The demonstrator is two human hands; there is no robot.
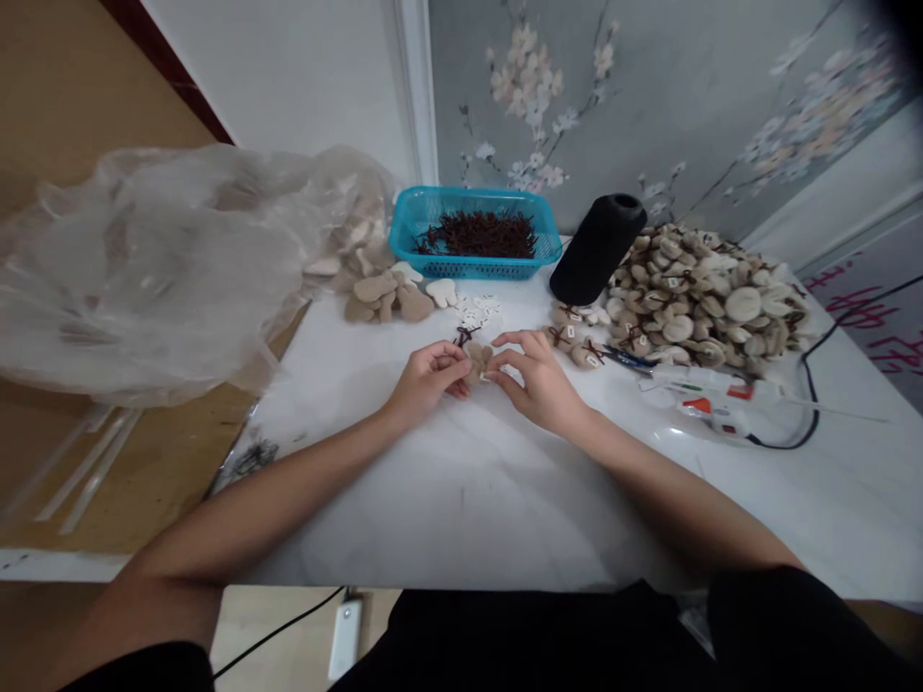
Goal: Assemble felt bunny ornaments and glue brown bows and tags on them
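Observation:
My left hand [433, 377] pinches a beige felt flower-like piece [479, 358] by its left side, just above the white table. At the lower right edge of that piece, my right hand [537, 377] has its thumb and a finger closed on a small white label, mostly hidden by the fingertips. A dark brown bow [466, 334] lies just behind the piece. Loose white labels [480, 310] are spread beyond it. To the right of my right hand sit several beige pieces with brown bows and labels [586, 354].
A blue basket [474, 269] of brown bows stands at the back. Plain felt pieces [386, 293] lie left of it beside a big plastic bag [159, 279]. Rightward are a black cylinder [597, 250], a heap of felt pieces [703, 298], dark-handled pliers [627, 358] and a corded glue gun [721, 418].

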